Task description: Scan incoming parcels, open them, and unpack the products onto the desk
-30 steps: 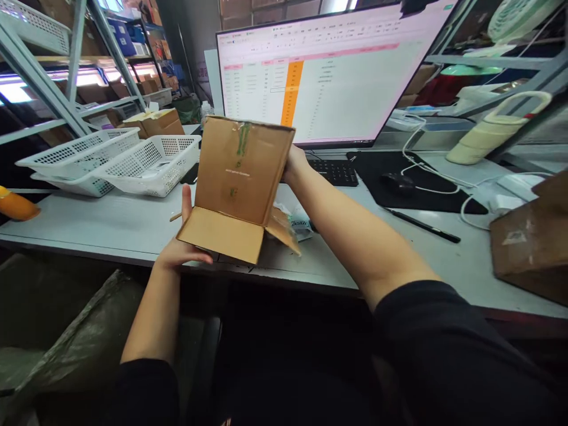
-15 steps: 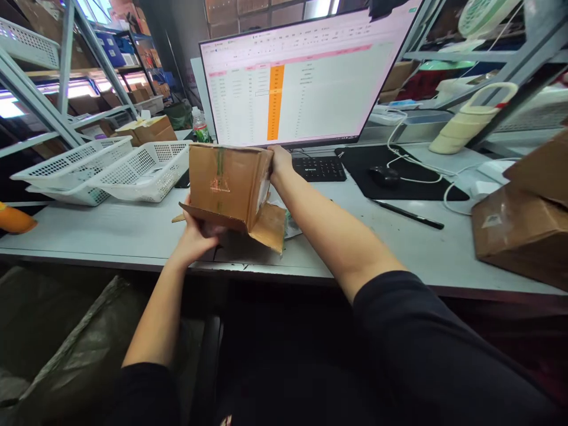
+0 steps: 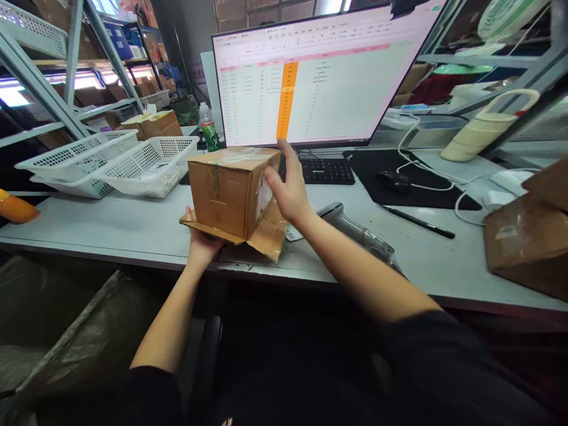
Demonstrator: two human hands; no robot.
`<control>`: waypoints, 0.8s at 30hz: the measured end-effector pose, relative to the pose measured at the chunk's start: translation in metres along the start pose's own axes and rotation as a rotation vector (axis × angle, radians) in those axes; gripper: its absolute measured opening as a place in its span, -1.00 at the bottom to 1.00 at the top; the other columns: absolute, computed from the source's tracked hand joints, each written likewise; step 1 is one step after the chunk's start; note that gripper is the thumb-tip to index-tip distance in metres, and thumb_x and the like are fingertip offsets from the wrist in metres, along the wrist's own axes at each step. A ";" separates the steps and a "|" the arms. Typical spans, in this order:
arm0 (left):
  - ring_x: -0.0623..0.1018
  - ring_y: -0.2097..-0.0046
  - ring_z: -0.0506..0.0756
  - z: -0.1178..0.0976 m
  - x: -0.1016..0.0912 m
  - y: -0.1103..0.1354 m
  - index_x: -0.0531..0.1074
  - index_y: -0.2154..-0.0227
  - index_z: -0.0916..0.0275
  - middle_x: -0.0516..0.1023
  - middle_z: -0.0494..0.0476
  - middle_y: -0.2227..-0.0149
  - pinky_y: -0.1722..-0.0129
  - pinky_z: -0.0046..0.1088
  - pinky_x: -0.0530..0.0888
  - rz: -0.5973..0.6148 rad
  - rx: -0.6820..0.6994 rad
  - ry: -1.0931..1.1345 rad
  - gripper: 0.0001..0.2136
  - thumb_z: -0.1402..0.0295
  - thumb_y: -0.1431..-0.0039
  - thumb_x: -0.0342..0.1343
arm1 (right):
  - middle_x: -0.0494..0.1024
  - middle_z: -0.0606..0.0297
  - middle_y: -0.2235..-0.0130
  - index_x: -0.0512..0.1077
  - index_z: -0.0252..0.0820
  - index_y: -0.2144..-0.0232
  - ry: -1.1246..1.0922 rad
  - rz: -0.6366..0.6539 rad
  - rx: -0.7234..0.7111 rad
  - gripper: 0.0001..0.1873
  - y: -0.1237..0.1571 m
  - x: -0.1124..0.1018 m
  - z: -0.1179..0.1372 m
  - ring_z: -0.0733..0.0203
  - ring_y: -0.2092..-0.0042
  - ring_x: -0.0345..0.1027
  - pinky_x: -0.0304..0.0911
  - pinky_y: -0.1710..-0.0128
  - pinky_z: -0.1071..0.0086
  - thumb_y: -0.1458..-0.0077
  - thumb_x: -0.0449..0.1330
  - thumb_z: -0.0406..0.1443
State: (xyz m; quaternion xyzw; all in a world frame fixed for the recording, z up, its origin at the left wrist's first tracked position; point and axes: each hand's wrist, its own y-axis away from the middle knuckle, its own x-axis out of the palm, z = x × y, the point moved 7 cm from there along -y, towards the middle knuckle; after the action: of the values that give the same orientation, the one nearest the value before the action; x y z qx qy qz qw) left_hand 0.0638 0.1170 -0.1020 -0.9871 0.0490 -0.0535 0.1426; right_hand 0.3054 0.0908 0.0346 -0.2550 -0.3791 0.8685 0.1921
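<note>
A small brown cardboard box [image 3: 228, 190] stands upright near the front edge of the grey desk [image 3: 110, 219], its taped face on top and its loose flaps splayed out underneath. My left hand [image 3: 200, 244] holds it from below at the front left corner, fingers under the flap. My right hand [image 3: 289, 190] hovers at the box's right side, fingers spread, nothing in it. A grey handheld scanner [image 3: 355, 231] lies on the desk just behind my right forearm.
A large monitor [image 3: 319, 77] with a spreadsheet stands behind, with a keyboard [image 3: 326, 170], a mouse [image 3: 394, 181] on a black mat and a pen [image 3: 419, 222]. White baskets [image 3: 146, 163] sit left, a green bottle [image 3: 208, 129] behind the box, another cardboard box [image 3: 528, 242] right.
The box was tipped from open-side-forward down onto its flaps, taped face now up. My right hand let go of its far edge and came off to the right side. The scanner became visible.
</note>
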 end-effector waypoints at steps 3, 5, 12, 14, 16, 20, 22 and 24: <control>0.29 -0.38 0.26 -0.012 0.009 0.005 -0.32 -0.43 0.07 0.20 0.38 -0.37 -0.39 -0.19 0.21 -0.025 0.110 0.012 0.38 0.48 0.33 0.57 | 0.14 0.19 -0.43 0.25 0.13 -0.32 0.267 0.305 -0.327 -0.19 0.048 0.007 0.077 -0.25 -0.48 -0.25 -0.32 -0.43 -0.28 -0.11 0.28 0.18; 0.30 -0.37 0.24 -0.021 0.019 0.007 -0.35 -0.44 0.07 0.24 0.34 -0.36 -0.38 -0.27 0.23 -0.010 0.152 0.063 0.37 0.47 0.29 0.56 | 0.29 0.25 -0.36 0.35 0.19 -0.25 0.341 0.454 -0.440 -0.30 0.064 0.022 0.103 -0.29 -0.48 -0.22 -0.42 -0.42 -0.38 -0.10 0.36 0.06; 0.49 -0.20 0.33 -0.014 0.000 0.035 -0.23 -0.47 0.12 0.53 0.25 -0.07 -0.28 -0.09 0.31 -0.035 0.002 -0.289 0.18 0.36 0.09 0.45 | 0.62 0.25 0.19 0.59 -0.08 0.27 0.123 0.384 -0.292 -0.88 0.026 0.043 0.081 -0.07 -0.11 0.43 -0.22 -0.46 -0.21 -0.21 0.24 -0.34; 0.44 -0.23 0.37 -0.017 -0.014 0.047 0.07 -0.42 0.12 0.49 0.28 -0.13 -0.28 -0.07 0.30 0.006 0.062 -0.478 -0.06 0.28 0.00 0.41 | 0.60 0.30 0.22 0.58 -0.10 0.33 -0.047 0.256 -0.101 -0.87 0.007 0.025 0.070 0.00 -0.02 0.47 -0.04 -0.40 -0.18 -0.18 0.23 -0.39; 0.41 -0.24 0.39 -0.024 -0.018 0.052 0.27 -0.33 0.09 0.47 0.30 -0.16 -0.30 -0.04 0.26 0.076 0.160 -0.668 -0.30 0.25 -0.12 0.33 | 0.58 0.30 0.25 0.57 -0.12 0.37 -0.260 0.108 0.122 -0.87 -0.008 0.006 0.060 0.00 -0.04 0.45 0.16 -0.29 -0.10 -0.14 0.25 -0.42; 0.37 -0.20 0.49 -0.030 0.005 0.029 0.49 -0.15 0.07 0.47 0.36 -0.06 -0.31 0.13 0.17 0.199 0.200 -0.977 -0.45 0.32 -0.04 0.37 | 0.57 0.28 0.30 0.56 -0.15 0.42 -0.398 0.056 0.258 -0.89 -0.016 0.002 0.060 0.01 0.00 0.45 0.31 -0.11 0.13 -0.08 0.31 -0.45; 0.25 -0.29 0.53 -0.037 0.019 0.009 0.56 -0.06 0.10 0.40 0.38 -0.17 -0.35 0.19 0.04 0.188 0.238 -0.956 -0.45 0.36 0.08 0.44 | 0.60 0.29 0.28 0.57 -0.12 0.40 -0.258 0.180 0.122 -0.89 -0.011 0.015 0.070 0.06 0.07 0.47 0.31 -0.08 0.18 -0.10 0.31 -0.42; 0.15 -0.35 0.52 -0.047 0.020 -0.008 0.61 0.07 0.13 0.39 0.34 -0.21 -0.40 0.16 -0.11 0.085 0.247 -0.756 -0.55 0.32 0.10 0.44 | 0.63 0.29 0.24 0.58 -0.10 0.35 -0.100 0.292 0.001 -0.90 0.001 0.027 0.076 0.08 0.12 0.49 0.32 -0.02 0.21 -0.17 0.27 -0.38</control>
State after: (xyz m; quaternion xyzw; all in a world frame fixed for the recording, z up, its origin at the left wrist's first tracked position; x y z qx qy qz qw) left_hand 0.0788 0.1097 -0.0526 -0.9097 0.0272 0.3142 0.2703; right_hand 0.2389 0.0619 0.0702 -0.2636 -0.3469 0.8990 0.0447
